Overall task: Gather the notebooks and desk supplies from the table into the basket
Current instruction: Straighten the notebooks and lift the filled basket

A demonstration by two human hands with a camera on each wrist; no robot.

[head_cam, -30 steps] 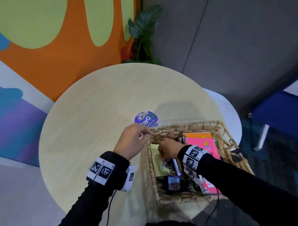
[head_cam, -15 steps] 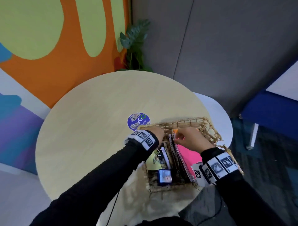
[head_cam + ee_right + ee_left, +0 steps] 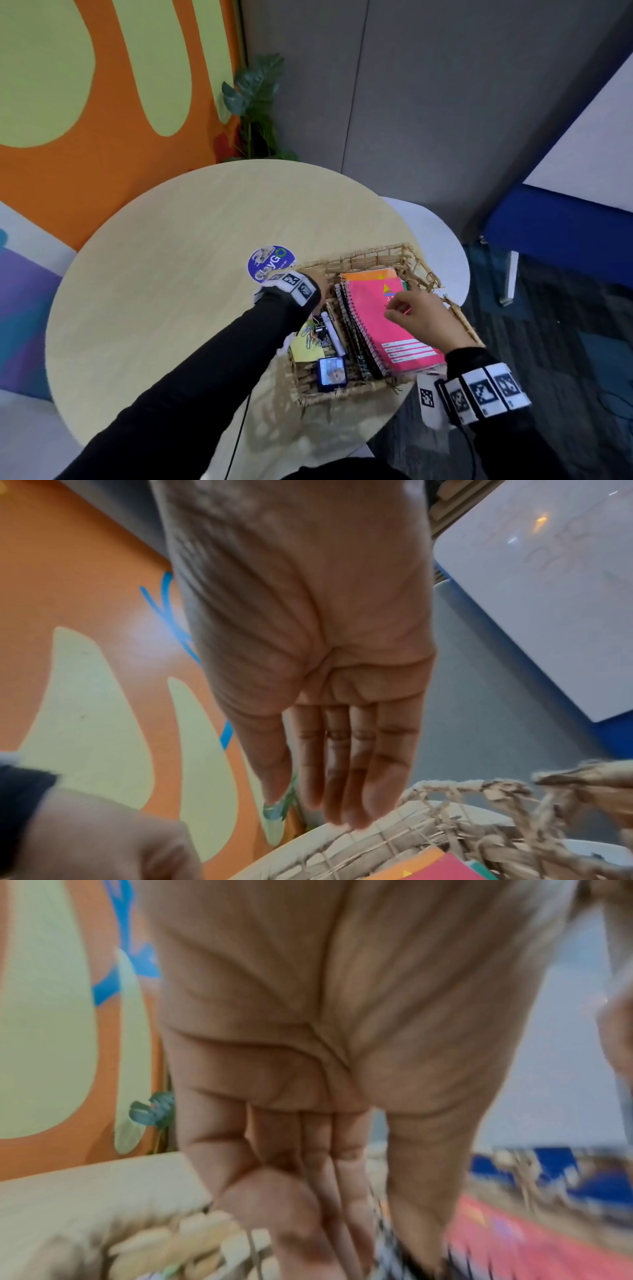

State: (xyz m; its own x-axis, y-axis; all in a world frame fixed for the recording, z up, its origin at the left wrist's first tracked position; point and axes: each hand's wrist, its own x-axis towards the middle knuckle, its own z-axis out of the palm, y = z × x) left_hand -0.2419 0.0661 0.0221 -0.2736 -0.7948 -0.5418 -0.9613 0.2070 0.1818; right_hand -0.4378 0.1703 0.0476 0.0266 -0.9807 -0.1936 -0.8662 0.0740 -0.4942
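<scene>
A wicker basket (image 3: 370, 255) stands on the round table's (image 3: 171, 274) right side. Several spiral notebooks lie slanted in it, a pink notebook (image 3: 383, 329) on top and an orange one (image 3: 370, 274) beneath. A yellow sticky pad (image 3: 303, 349), paper clips (image 3: 310, 334), a white marker (image 3: 334, 337) and a small blue item (image 3: 330, 371) fill its left part. My left hand (image 3: 321, 282) reaches into the far left corner; in the blurred left wrist view its fingers (image 3: 308, 1191) point straight down beside the spiral edges. My right hand (image 3: 416, 317) hovers over the pink cover, fingers (image 3: 356, 764) straight, holding nothing.
A round purple sticker (image 3: 270, 262) is stuck on the tabletop just left of the basket. The basket's near right corner sits close to the table edge. A white side table (image 3: 442, 246), a blue bench (image 3: 561, 236) and a plant (image 3: 255, 102) lie beyond.
The left hand went from the basket's outer rim into its far left corner. The right hand shifted right; the notebooks it held on edge now lie slanted, pink cover up, released.
</scene>
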